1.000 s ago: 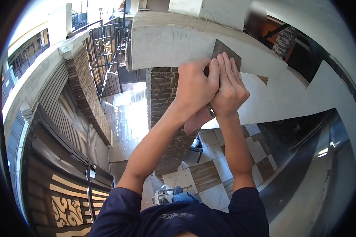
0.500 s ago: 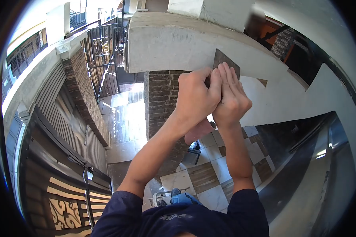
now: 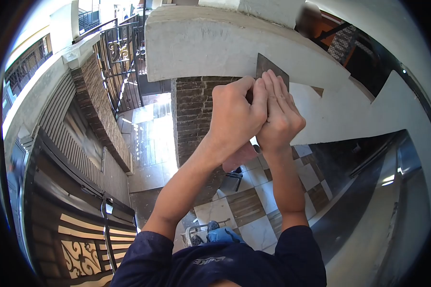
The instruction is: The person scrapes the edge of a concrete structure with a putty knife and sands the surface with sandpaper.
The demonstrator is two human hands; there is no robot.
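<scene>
Site recorded as the outside of a home, probably a gated entrance or porch. Domestic character is indicated by a scrolled ironwork gate point(image 3: 119, 62) and by a second ornamental scroll panel point(image 3: 79, 256) at lower left. A thick pale wall point(image 3: 201, 50) is carried above a brick-faced pillar point(image 3: 189, 115). Below, a floor of pale and wood-patterned tiles point(image 3: 246, 208) is seen; open-air conditions are shown by the sunlit paving point(image 3: 151, 134).
</scene>
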